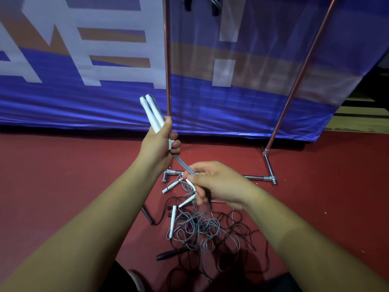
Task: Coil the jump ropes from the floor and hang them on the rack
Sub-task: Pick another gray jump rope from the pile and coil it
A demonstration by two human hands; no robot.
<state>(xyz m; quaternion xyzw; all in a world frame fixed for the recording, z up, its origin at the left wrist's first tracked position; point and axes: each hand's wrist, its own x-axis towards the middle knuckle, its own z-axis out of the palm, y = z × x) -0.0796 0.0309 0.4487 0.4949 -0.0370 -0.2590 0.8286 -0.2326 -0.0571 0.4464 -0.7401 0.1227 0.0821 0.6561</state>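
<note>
Coiling looks barely started: the left hand [156, 142] grips a pair of white plastic jump-rope handles [150, 111] held up, and the right hand [216, 184] pinches their grey cord [180, 162] just below, the rest trailing into the tangled heap of grey and black jump ropes [202, 228] on the dark red floor [63, 161]. Next, the cord probably needs pulling free and looping; the copper-poled metal rack [168, 60] stands just beyond the heap, with open floor on either side.
</note>
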